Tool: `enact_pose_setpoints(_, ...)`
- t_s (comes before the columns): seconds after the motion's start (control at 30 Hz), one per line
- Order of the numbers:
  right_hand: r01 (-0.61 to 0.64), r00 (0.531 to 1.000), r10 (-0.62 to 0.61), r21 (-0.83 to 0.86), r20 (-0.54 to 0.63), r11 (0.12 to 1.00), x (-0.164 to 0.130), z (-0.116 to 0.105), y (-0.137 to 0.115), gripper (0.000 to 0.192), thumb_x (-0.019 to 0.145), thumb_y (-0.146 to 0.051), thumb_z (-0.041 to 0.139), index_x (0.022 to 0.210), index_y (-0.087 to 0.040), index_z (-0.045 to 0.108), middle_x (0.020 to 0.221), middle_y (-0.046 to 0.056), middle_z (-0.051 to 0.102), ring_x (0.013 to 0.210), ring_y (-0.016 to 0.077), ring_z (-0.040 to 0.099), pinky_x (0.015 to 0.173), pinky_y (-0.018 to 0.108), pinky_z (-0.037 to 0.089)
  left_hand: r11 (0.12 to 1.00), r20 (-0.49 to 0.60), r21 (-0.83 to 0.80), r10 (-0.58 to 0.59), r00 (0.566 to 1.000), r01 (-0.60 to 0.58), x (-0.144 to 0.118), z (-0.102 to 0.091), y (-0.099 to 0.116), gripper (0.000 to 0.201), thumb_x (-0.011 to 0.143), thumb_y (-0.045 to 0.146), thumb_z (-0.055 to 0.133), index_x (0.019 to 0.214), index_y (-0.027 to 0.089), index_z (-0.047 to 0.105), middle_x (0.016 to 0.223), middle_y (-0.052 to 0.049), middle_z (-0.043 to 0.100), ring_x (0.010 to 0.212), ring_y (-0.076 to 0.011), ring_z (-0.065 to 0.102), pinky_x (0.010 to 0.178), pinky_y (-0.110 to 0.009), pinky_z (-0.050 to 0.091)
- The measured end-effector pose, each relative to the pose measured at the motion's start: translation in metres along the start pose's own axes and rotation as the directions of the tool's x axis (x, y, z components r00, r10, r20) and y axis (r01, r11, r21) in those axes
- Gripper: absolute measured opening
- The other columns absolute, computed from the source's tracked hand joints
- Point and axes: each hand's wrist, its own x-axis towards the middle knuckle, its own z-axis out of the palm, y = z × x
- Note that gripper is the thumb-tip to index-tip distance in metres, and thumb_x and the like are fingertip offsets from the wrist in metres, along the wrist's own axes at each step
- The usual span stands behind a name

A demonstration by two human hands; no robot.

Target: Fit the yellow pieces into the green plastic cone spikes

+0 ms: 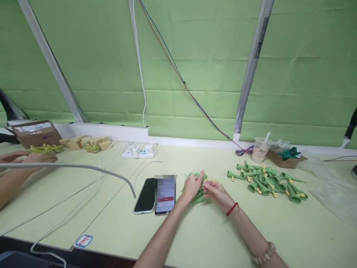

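Green cloth hangs behind the pale table (pixel 195 238) we work at. Our left hand (pixel 192 186) and right hand (pixel 216 193) meet at mid-table, both closed around a small bunch of green cones (pixel 198 197) that pokes out between and under them. More green cones lie in a loose pile (pixel 264 182) to the right, well apart; two phones (pixel 156 195) lie just left.

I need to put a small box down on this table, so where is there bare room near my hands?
Bare pale green tabletop lies between your forearms and the near edge, and between the right hand and the heap of green plastic cones. Crowded: two smartphones beside the left hand, white cables farther left, clear plastic sheet at right.
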Motion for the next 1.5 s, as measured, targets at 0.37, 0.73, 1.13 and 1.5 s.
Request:
enact_pose_setpoints(0.37,0.459,0.775,-0.625,-0.592,-0.099,0.663,-0.005,-0.001,0.003,0.016,0.068,-0.032,0.063,0.058,-0.022,0.056,0.059,0.002,0.056,0.058,0.0161,0.054,0.056,0.030,0.048,0.991,-0.031,0.096,-0.090,0.995,0.093,-0.006,0.000,0.012,0.064,0.078,0.065,0.021,0.036,0.018,0.032,0.037,0.000,0.033,0.043,-0.0121,0.036,0.053,-0.026,0.025)
enact_pose_setpoints(0.73,0.118,0.991,-0.123,-0.083,-0.049,0.989,-0.002,-0.006,-0.003,0.027,0.060,-0.042,0.070,0.063,-0.017,0.060,0.063,0.001,0.058,0.058,0.0116,0.056,0.059,0.027,0.051,0.991,-0.022,0.131,0.038,0.999,-0.035,-0.001,-0.005,0.009,0.063,0.078,0.064,0.026,0.034,0.018,0.030,0.036,0.002,0.029,0.041,-0.0105,0.032,0.051,-0.026,0.022)
enact_pose_setpoints(1.13,0.101,0.980,-0.130,-0.186,-0.151,0.977,0.000,-0.005,-0.005,0.033,0.063,-0.046,0.066,0.079,-0.018,0.062,0.072,0.004,0.060,0.065,0.0146,0.056,0.054,0.028,0.051,0.993,-0.062,0.114,-0.007,0.998,0.014,0.003,-0.002,0.007,0.063,0.080,0.062,0.022,0.036,0.018,0.031,0.037,0.001,0.028,0.041,-0.0111,0.032,0.051,-0.025,0.022)
enact_pose_setpoints(1.5,0.471,0.746,-0.664,-0.673,-0.041,0.571,-0.002,-0.006,0.001,0.019,0.066,-0.024,0.059,0.052,-0.019,0.046,0.055,-0.002,0.049,0.058,0.0124,0.048,0.059,0.027,0.044,0.957,0.008,0.289,0.005,1.000,-0.007,-0.001,-0.001,0.015,0.068,0.080,0.063,0.021,0.034,0.017,0.041,0.038,-0.001,0.043,0.047,-0.0132,0.044,0.056,-0.025,0.028)
